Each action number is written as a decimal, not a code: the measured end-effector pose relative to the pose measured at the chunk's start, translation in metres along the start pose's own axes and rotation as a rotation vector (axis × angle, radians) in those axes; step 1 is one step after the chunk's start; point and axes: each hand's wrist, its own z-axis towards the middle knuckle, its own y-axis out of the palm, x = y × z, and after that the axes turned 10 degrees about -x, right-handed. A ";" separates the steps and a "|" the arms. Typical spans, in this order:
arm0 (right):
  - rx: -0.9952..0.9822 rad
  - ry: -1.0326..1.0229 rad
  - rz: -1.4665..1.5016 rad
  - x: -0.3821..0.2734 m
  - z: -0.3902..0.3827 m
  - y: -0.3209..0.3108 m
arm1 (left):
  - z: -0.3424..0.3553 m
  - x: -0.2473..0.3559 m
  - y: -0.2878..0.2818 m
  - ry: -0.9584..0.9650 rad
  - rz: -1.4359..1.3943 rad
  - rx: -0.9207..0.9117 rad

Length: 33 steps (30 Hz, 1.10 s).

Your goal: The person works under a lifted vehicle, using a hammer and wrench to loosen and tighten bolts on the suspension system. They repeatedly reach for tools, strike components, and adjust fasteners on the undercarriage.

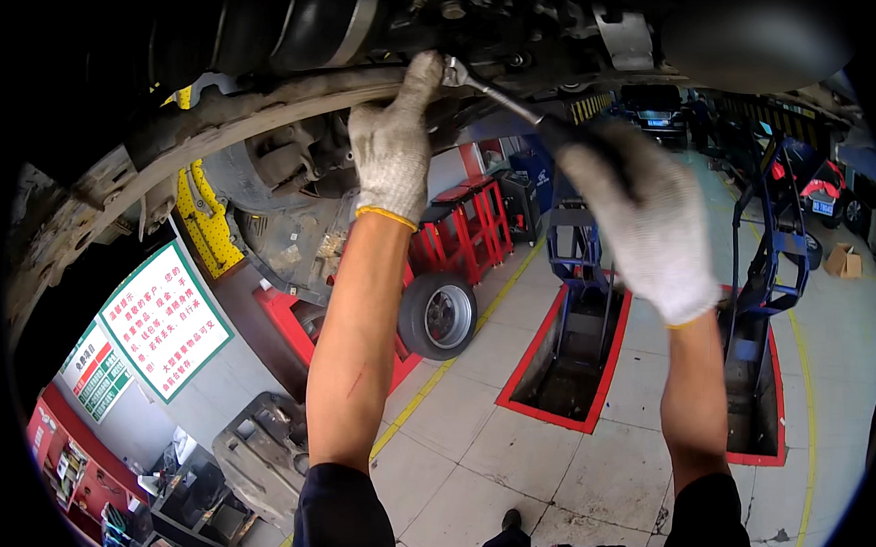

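Both my hands are raised to the underside of a lifted car and wear grey-white work gloves. A ratchet wrench [504, 99] slants from the car's metal subframe [287, 105] down to the right. My right hand [643, 208] is wrapped round its dark handle and looks smeared by motion. Up at the ratchet's head, my left hand [395, 145] presses with thumb and fingers beside the subframe. Whatever fastener sits under the head is hidden by the left hand and the tool.
A wheel [439, 315] stands on the floor near red tool carts [465, 219]. Blue lift arms [577, 249] rise from red-edged floor pits. Lower left are a removed undertray [263, 444] and a red cabinet [83, 469]. Parked cars [656, 116] stand farther back.
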 end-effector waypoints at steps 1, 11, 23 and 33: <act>0.089 -0.107 -0.111 -0.005 0.015 -0.026 | 0.000 0.002 0.002 -0.064 -0.024 0.035; 0.227 0.099 0.423 -0.002 0.075 0.215 | -0.005 0.020 0.002 -0.041 0.083 -0.187; 0.530 0.062 0.354 -0.011 0.075 0.204 | 0.003 0.013 0.018 -0.066 -0.116 -0.166; -0.014 0.021 -0.295 -0.007 0.046 -0.033 | 0.000 0.003 0.015 -0.100 -0.261 0.029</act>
